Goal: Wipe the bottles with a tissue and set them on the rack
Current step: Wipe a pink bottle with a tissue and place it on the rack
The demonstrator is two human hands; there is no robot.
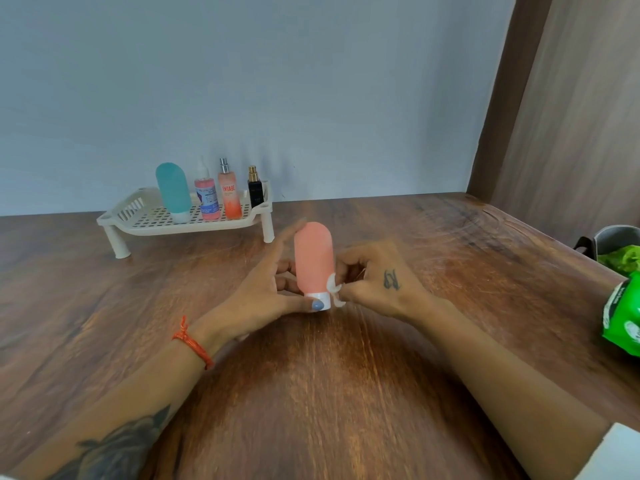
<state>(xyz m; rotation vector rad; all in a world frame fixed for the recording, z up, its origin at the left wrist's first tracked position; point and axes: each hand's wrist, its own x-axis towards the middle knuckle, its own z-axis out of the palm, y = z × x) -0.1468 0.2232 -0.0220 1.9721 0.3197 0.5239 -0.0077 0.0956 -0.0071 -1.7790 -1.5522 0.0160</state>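
Note:
A salmon-pink squeeze bottle [313, 258] stands cap-down on its white cap over the wooden table. My left hand [266, 289] holds it from the left, thumb on the cap and fingers behind the body. My right hand [374, 278] pinches a small white tissue [333, 285] against the bottle's lower right side. On the cream plastic rack [138, 216] at the back left stand a teal squeeze bottle [173, 190], a pink spray bottle [206, 199], an orange mist bottle [230, 195] and a small black perfume bottle [255, 192].
A green wipes packet [623, 317] lies at the right table edge, behind it a grey bin [616, 237] with green waste. A white box corner [613, 455] shows at the bottom right. A wooden panel rises on the right, a blue-grey wall behind.

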